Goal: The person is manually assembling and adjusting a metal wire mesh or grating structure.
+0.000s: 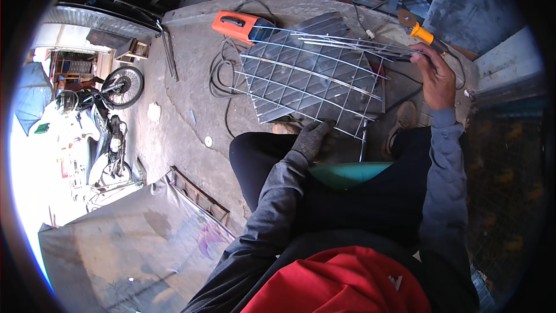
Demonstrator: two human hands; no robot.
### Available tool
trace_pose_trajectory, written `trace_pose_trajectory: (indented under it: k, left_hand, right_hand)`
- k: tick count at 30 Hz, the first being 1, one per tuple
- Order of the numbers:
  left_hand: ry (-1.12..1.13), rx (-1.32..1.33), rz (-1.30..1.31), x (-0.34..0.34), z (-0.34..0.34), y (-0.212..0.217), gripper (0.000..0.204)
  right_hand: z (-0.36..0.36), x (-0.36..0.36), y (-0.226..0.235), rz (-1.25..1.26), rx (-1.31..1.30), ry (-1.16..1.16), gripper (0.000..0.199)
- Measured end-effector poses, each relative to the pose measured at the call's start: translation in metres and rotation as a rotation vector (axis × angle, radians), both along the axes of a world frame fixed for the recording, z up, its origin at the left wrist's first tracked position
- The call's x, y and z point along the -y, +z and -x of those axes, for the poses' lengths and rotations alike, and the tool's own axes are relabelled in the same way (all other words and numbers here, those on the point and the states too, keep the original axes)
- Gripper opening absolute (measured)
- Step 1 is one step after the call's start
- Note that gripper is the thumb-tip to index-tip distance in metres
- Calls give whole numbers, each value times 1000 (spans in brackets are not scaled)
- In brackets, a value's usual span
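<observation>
1. Nearest the lens, a red garment (347, 281) covers the lap of a person seated on a teal stool (347, 175).
2. The bare right hand (438, 78) is closed around one end of a bundle of thin metal rods (359, 44), which reaches left over the far part of a wire grid (313, 71).
3. The gloved left hand (314, 138) is at the grid's near edge, fingers curled — whether they grip the wire cannot be told.
4. The grid, lying over a dark ridged panel (327, 21), looks light, stiff and springy, its smooth wires likely slippery; the outer wires, clear of sharp ends, seem the best hold.
5. Around them, a worn concrete floor (179, 110) carries an orange machine (234, 23), looped cable (217, 78) and a yellow grinder (421, 33) — a motorcycle (107, 122) stands by the bright opening at left.
</observation>
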State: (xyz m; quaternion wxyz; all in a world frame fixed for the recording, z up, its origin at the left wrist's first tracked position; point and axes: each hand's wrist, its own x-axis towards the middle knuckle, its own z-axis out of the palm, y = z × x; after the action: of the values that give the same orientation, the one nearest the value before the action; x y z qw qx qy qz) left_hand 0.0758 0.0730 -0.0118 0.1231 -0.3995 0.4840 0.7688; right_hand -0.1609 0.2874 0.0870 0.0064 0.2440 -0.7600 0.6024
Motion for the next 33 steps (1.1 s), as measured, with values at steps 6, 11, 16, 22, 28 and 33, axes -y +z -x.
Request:
trace_pose_trajectory:
  k: [6,11,16,22,28,33]
  left_hand:
    - [-19,-10,27,1,0,-4,28]
    - [17,-32,36,-2,1,5,30]
    - [-25,-43,104,-1,0,4,30]
    - [-34,-47,105,0,0,4,30]
    - [-25,-58,76,3,-3,-12,31]
    - [-22,-40,70,-1,2,-1,30]
  right_hand:
    - [-27,1,-4,-372,-516,126,21]
    - [-39,-13,-30,-602,-417,309,20]
    - [-34,-15,-31,-559,6,268,19]
    - [-38,-15,-26,-649,78,310,17]
    - [-29,-14,-35,-568,-37,334,19]
    - [-27,-17,-46,-552,-69,387,22]
